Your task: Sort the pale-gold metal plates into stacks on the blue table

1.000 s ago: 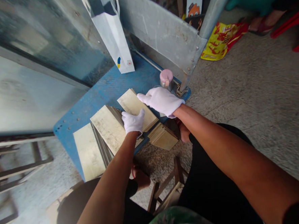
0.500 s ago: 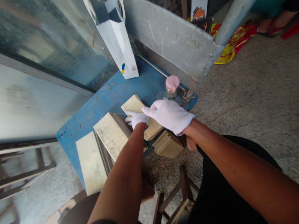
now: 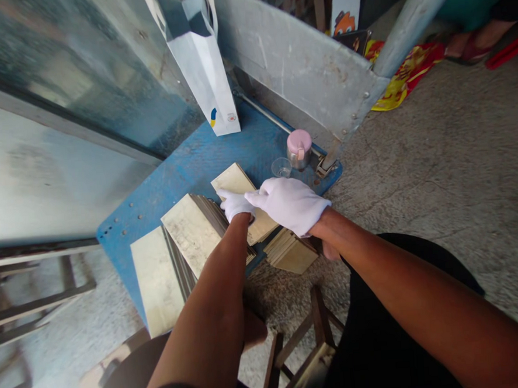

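Observation:
Both my hands wear white gloves. My left hand [image 3: 236, 205] rests on a stack of thin pale brass-coloured plates [image 3: 236, 186] lying on a blue metal platform [image 3: 187, 163]; its fingers curl over the stack's near edge. My right hand [image 3: 291, 204] lies palm down over the same stack, fingers stretched toward the left hand. A second fanned stack of plates [image 3: 191, 233] lies to the left, a third stack [image 3: 291, 252] sits under my right wrist, and a single plate [image 3: 157, 282] lies at the platform's near left.
A pink-lidded jar [image 3: 299, 149] and a small clear cup [image 3: 281, 167] stand at the platform's far right corner. A white paper bag [image 3: 203, 68] leans against the grey metal wall [image 3: 303, 62]. A wooden stool [image 3: 294, 344] sits between my knees. A yellow-red wrapper [image 3: 399, 80] lies on the concrete floor.
My left hand slid forward onto the far stack of plates, and my right hand came down beside it. The view tilted slightly between the first frame and now.

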Demonstrator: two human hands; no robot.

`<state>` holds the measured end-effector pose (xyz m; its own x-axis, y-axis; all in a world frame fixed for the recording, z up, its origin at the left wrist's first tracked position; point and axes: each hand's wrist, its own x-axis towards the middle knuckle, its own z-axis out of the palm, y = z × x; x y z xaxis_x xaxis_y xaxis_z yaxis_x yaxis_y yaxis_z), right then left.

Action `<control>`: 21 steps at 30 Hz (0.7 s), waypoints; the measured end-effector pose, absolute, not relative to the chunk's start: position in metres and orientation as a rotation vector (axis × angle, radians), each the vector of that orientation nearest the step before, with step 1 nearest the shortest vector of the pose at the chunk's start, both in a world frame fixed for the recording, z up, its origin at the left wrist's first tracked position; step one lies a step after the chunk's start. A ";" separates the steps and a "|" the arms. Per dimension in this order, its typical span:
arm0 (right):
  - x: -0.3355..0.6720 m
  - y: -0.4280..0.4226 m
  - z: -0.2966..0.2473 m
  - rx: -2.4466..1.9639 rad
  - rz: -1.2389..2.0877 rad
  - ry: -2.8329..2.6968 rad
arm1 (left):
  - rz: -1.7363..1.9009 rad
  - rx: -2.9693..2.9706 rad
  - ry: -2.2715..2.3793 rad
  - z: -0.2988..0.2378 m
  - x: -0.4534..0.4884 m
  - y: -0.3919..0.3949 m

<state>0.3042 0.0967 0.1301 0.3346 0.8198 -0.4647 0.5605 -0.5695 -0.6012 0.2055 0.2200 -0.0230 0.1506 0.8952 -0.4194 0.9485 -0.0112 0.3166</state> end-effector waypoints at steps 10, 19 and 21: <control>0.309 0.094 0.127 -2.249 1.053 -1.231 | 0.014 1.725 1.939 0.023 0.198 0.213; 0.311 0.093 0.121 -2.265 0.964 -1.179 | 0.285 1.778 1.680 0.061 0.184 0.154; 0.311 0.092 0.123 -2.248 0.993 -1.152 | 0.312 1.756 1.650 0.064 0.178 0.133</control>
